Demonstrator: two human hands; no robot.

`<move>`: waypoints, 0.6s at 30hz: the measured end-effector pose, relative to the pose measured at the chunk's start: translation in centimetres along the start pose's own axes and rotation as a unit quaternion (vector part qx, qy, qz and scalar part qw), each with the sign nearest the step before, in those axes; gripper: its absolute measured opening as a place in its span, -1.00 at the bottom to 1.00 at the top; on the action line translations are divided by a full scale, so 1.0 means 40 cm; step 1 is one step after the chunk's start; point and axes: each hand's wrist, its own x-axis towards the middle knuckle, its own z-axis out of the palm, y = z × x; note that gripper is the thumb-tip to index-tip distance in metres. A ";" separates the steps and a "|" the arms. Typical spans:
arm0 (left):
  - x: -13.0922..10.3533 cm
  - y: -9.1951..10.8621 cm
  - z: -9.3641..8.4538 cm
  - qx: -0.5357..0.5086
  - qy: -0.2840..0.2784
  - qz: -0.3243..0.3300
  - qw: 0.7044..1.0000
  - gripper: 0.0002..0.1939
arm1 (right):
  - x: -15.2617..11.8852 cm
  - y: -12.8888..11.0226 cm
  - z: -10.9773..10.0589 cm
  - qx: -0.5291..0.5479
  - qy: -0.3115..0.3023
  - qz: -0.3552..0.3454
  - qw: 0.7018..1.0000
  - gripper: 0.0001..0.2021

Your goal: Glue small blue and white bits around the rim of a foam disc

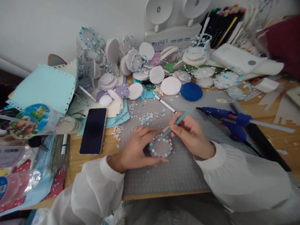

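Note:
A small round pale disc [161, 147], its rim dotted with blue and white paper bits, lies on the grey cutting mat [150, 181]. My left hand [140, 147] curves around its left side, fingers at the far edge and thumb at the near edge. Pinched in my right hand [189, 132] are teal tweezers [179, 120], slanting down so their tips meet the disc's far rim. Loose blue and white paper bits [150, 118] are scattered on the mat beyond my hands. A white pen [165, 104] lies just past my right hand.
A blue glue gun [217, 115] with a glue stick lies at right, its cord by a black bar [269, 147]. A phone [93, 131] and a plastic cup [35, 120] are at left. White discs [171, 86] and a blue lid [191, 91] crowd the back.

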 end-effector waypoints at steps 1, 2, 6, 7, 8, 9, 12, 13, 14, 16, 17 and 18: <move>0.000 0.000 0.000 0.001 0.002 0.003 1.000 -0.33 | -0.001 -0.002 0.001 -0.001 -0.003 -0.002 1.000 -0.83; 0.000 0.000 0.000 0.001 0.004 0.006 1.000 -0.33 | -0.001 -0.004 0.002 -0.002 -0.005 -0.003 1.000 -0.83; -0.001 -0.002 0.002 0.004 0.016 0.018 1.000 -0.33 | -0.004 -0.012 0.006 -0.007 -0.012 -0.008 1.000 -0.82; -0.001 -0.002 0.002 0.005 0.018 0.019 1.000 -0.33 | -0.005 -0.012 0.006 -0.007 -0.012 -0.010 1.000 -0.82; -0.001 -0.002 0.002 0.005 0.018 0.020 1.000 -0.33 | -0.005 -0.013 0.006 -0.008 -0.011 -0.013 1.000 -0.82; -0.001 -0.002 0.002 0.004 0.018 0.020 1.000 -0.33 | -0.005 -0.013 0.007 -0.009 -0.011 -0.015 1.000 -0.81; -0.002 -0.003 0.003 0.001 0.012 0.014 1.000 -0.33 | -0.006 -0.014 0.007 -0.012 -0.012 -0.018 1.000 -0.82; -0.002 -0.003 0.003 0.001 0.010 0.013 1.000 -0.32 | -0.006 -0.014 0.007 -0.013 -0.014 -0.020 1.000 -0.82; -0.002 -0.003 0.003 0.001 0.010 0.014 1.000 -0.32 | -0.005 -0.015 0.007 -0.014 -0.015 -0.022 1.000 -0.83; -0.002 -0.003 0.003 0.001 0.005 0.011 1.000 -0.33 | -0.005 -0.016 0.008 -0.015 -0.016 -0.025 0.999 -0.83; -0.002 -0.003 0.002 0.001 0.003 0.008 1.000 -0.34 | -0.005 -0.017 0.009 -0.016 -0.017 -0.026 0.999 -0.83; -0.002 -0.003 0.002 0.001 0.001 0.004 1.000 -0.34 | -0.005 -0.018 0.009 -0.018 -0.017 -0.026 0.999 -0.82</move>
